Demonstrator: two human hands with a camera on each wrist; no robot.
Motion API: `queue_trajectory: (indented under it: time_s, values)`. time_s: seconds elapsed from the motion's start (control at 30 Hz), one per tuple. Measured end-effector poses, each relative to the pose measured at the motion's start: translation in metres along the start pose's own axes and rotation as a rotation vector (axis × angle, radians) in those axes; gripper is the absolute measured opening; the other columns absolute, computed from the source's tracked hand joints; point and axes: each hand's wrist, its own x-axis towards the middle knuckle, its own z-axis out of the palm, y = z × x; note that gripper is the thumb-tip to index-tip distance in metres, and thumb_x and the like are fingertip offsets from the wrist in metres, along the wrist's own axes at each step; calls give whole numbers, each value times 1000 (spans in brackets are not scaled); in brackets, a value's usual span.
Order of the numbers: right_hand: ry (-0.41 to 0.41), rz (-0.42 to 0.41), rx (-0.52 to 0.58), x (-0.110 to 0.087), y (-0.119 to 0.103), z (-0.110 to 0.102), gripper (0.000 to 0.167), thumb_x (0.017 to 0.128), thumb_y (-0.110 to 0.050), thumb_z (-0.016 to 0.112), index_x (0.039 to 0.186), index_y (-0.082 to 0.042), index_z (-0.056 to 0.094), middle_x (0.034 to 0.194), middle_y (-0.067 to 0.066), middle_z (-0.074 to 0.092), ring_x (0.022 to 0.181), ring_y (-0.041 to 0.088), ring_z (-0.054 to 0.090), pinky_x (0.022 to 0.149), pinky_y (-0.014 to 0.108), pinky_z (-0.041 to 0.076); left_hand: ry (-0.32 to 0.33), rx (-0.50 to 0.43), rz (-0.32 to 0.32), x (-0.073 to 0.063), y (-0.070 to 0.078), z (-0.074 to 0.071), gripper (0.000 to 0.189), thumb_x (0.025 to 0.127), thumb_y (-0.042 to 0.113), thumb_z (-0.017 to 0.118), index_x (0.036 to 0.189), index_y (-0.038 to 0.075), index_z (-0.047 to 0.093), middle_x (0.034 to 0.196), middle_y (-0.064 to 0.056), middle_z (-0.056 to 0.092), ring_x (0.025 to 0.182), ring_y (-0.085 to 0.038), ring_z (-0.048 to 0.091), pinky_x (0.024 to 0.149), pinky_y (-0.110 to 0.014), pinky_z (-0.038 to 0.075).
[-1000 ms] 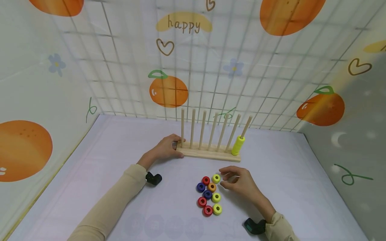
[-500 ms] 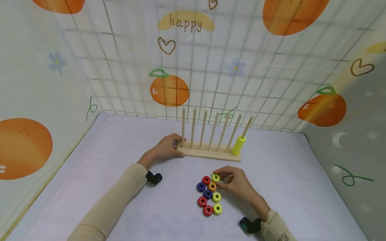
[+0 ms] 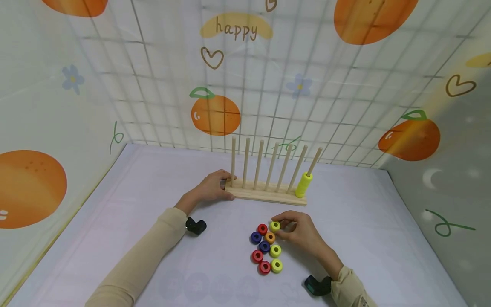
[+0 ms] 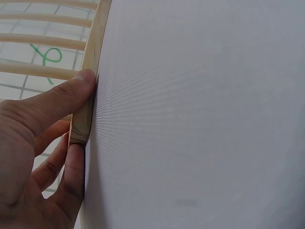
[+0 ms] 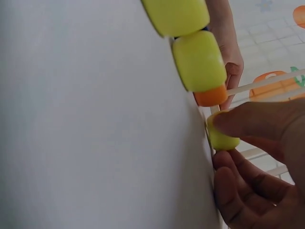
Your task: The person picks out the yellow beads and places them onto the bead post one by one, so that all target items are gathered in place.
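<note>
My left hand (image 3: 210,187) grips the left end of a wooden peg rack (image 3: 264,194), its thumb along the front edge in the left wrist view. Several upright pegs rise from the rack; the rightmost carries a stack of yellow beads (image 3: 303,186). My right hand (image 3: 301,230) pinches a yellow bead (image 5: 223,132) between thumb and fingers, at the far end of a cluster on the table. Beside it lie an orange bead (image 3: 270,237) and a red bead (image 3: 262,229).
Nearer in the cluster are blue beads (image 3: 264,246), more red beads (image 3: 264,267) and two more yellow beads (image 3: 275,250). The white table (image 3: 215,256) meets a printed curtain (image 3: 161,85) behind the rack.
My right hand has moved left to the farthest yellow bead, and its fingers have closed on it. That bead has shifted very slightly. The left hand stays at the rack.
</note>
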Motion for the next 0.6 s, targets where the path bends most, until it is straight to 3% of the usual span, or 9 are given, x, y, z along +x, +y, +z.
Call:
queue_trajectory:
  time_s: [0.23,0.6]
  values:
    - [28,21,7,-2,1,-5,32,77,-1,84,106,-9,76,99,-1,72,84,21,66,67,29,56,-7,2,-4,0,1,-1,64,75,26,91,131,11,64,130,-5,56,121,-23,50,98,-41,45]
    - [108,80,0,-10,6,-23,32,76,1,84,106,-8,77,100,1,72,83,20,66,67,28,56,-7,22,-8,0,2,-2,65,74,27,91,131,9,64,129,-5,57,127,-27,48,108,-47,36]
